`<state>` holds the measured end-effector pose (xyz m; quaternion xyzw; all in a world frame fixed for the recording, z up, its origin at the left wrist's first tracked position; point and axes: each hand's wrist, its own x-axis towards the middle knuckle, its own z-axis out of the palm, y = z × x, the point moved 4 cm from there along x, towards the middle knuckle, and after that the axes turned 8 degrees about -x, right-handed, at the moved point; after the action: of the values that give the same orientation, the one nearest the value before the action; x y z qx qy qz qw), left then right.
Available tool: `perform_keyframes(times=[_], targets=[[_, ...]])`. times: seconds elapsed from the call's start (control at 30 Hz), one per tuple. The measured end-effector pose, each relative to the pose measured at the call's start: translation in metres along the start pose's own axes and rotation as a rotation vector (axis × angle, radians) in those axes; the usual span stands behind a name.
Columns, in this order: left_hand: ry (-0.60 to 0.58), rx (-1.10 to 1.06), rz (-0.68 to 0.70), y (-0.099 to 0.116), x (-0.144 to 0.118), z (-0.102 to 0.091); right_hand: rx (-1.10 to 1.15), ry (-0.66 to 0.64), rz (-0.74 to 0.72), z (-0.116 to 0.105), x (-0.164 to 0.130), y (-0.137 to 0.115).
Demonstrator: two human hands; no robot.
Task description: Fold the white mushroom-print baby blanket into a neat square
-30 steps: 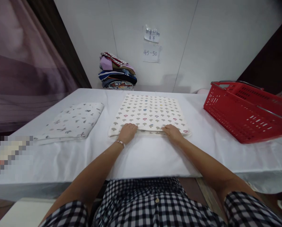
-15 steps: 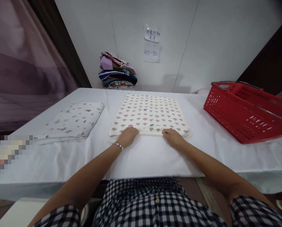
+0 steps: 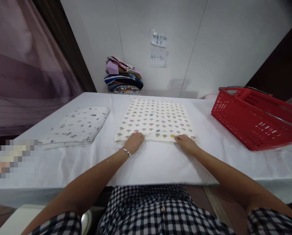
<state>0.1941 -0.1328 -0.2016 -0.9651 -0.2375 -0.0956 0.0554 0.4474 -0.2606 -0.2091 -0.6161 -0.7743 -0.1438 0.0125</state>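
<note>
Your left hand and right hand are both down at the near edge of the folded mushroom-print cloth, palms down, fingers loosely curled and resting on the hem. Honestly I can't tell whether you're pinching that edge or just pressing on it, since the fingertips sit right on the fold line. The left one is toward the near left corner and has a thin bracelet at the wrist; the right one sits toward the near right corner.

The cloth itself lies flat in the middle of the table, which has a white cover on it, and it looks like a neat, roughly square fold with the far edge pointing at the wall.

Off to the left, well apart from your hands, there's a second folded cloth, white with small grey prints, lying at a slight angle. On the right side of the table is a red plastic basket with metal handles, tilted a bit and near the far right corner. At the far side, against the wall, a stack of folded clothes in mixed colours sits just left of centre. Above it two paper notes are stuck on the wall, the lower one reading 45-50. Your checked shirt fills the bottom of the view.
</note>
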Motion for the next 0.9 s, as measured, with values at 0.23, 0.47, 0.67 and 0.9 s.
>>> perform_keyframes(times=[0.23,0.47,0.67,0.9], targets=[[0.082,-0.009,-0.019,-0.010,-0.003,0.004,-0.112,0.031,0.068,0.005,-0.024,0.017],[0.122,-0.071,-0.032,-0.017,-0.009,0.010,-0.109,0.044,0.094,0.007,-0.042,0.038],[0.106,-0.052,-0.022,-0.052,0.032,-0.015,-0.178,0.015,0.110,-0.005,-0.006,0.079],[0.460,0.048,-0.199,-0.118,0.140,-0.154,-0.348,0.386,0.386,-0.138,0.092,0.180]])
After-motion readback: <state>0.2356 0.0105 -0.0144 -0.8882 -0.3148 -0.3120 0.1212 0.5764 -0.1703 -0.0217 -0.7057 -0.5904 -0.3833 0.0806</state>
